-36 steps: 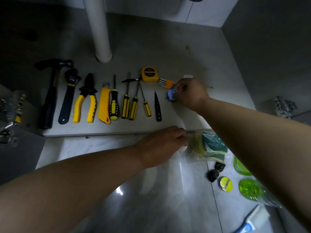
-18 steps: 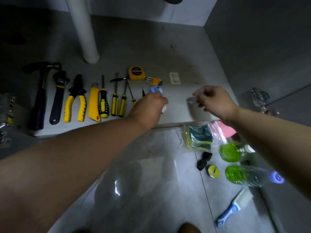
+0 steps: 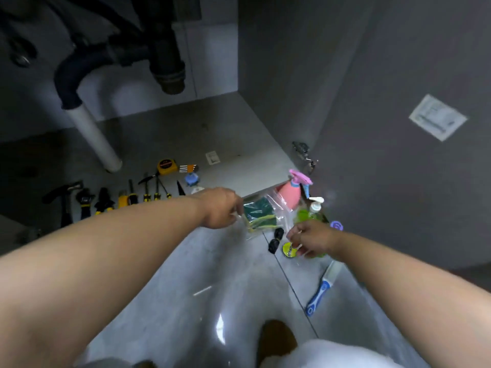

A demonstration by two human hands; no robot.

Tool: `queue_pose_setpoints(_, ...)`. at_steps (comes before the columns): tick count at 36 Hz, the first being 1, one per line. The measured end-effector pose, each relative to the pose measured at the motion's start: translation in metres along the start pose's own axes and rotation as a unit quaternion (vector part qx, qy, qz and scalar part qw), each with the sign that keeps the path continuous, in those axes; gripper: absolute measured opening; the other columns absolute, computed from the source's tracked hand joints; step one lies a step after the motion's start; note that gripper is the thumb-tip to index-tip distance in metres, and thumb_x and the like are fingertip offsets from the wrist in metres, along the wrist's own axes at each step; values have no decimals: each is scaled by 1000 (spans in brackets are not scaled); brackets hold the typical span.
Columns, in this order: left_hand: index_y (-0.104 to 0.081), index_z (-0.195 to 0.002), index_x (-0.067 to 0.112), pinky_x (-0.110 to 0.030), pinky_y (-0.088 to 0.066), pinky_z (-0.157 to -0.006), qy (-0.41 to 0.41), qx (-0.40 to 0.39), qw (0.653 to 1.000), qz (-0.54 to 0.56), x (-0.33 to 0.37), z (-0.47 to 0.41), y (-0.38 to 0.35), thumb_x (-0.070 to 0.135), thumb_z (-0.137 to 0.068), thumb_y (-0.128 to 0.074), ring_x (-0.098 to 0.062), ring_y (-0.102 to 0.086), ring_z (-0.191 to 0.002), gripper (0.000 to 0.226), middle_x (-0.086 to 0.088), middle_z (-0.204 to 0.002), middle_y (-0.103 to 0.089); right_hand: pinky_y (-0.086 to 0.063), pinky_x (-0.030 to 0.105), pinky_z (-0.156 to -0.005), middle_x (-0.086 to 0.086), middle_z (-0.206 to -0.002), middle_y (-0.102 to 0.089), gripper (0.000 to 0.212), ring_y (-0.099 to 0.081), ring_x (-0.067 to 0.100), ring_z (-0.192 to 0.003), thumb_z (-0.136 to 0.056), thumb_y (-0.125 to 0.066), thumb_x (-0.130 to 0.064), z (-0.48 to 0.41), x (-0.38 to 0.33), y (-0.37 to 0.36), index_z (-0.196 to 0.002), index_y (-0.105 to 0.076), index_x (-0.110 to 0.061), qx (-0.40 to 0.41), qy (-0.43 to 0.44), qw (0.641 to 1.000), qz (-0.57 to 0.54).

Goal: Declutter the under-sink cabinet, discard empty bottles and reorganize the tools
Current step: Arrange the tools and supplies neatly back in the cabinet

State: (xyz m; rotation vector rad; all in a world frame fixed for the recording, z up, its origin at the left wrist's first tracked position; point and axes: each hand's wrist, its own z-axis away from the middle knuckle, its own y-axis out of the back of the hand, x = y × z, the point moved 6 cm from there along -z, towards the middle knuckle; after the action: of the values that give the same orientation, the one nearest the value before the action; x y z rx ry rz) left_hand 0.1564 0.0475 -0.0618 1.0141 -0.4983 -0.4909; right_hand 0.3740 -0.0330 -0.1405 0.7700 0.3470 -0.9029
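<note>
Crouched at open under-sink cabinet. Tools laid in a row on the grey cabinet floor (image 3: 239, 134): black-headed hammer (image 3: 63, 200), yellow-and-black screwdrivers (image 3: 148, 193), round yellow tape measure (image 3: 166, 166), small blue plastic piece (image 3: 191, 179) at the row's right end.

My left hand (image 3: 221, 208): fingers drawn together, pinching the left edge of the clear plastic bag of green-and-yellow scouring sponges (image 3: 259, 215). Bag sits on the glossy grey floor tiles (image 3: 212, 274) just outside the cabinet lip.

My right hand (image 3: 310, 239): fingers curled, hovering over the round yellow-green tape roll (image 3: 290, 249). Blur here; cannot tell whether it grips anything or merely touches.

Bottles crowded behind the bag: pink spray bottle with pink trigger (image 3: 291, 193) upright, green pump bottle with white nozzle (image 3: 309, 215) beside it, touching or nearly. Black knotted bundle (image 3: 275, 240) between bag and tape roll. Blue-and-white brush (image 3: 320, 289) well apart, nearer me.

Risks, as I judge them:
- Bag held by one thin edge; it may slip from the pinch or spill sponges if its mouth is open
- Dragging the bag could knock the pink bottle over; the two look to be in contact
- Swinging the bag into the cabinet may sweep the blue piece and disturb the tool row
- Low light; small items easy to miss
</note>
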Motion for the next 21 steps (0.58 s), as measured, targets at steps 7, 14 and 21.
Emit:
queue_pose_setpoints(7,-58,-135,30,-27,-41,-88,29,-154,987,-16,26,16,-22,40,-99,-59,-21,-57,-118,38,1,-134,-58,-51,23,-57,8,-98,-60,11,-64,17,-72,-98,-58,-19,26,58,-28,-107,-61,-12,-41,-52,997,-33)
queue_pose_setpoints(14,-55,-140,27,-29,-41,-98,0,-153,987,52,46,-30,-83,34,-100,-57,-22,-53,-126,40,-2,-141,-54,-42,20,-69,13,-124,-48,48,-52,18,-86,-92,-67,-21,-30,89,-41,-137,-52,-16,22,-16,998,60)
queue_pose_setpoints(21,-39,-153,25,-37,-41,-109,-27,-165,974,150,56,-84,-157,25,-100,-58,-31,-49,-129,57,-11,-141,-40,-43,34,-105,13,-143,-36,64,-49,32,-125,-87,-66,-21,-81,95,-55,-147,-41,-19,57,27,985,159)
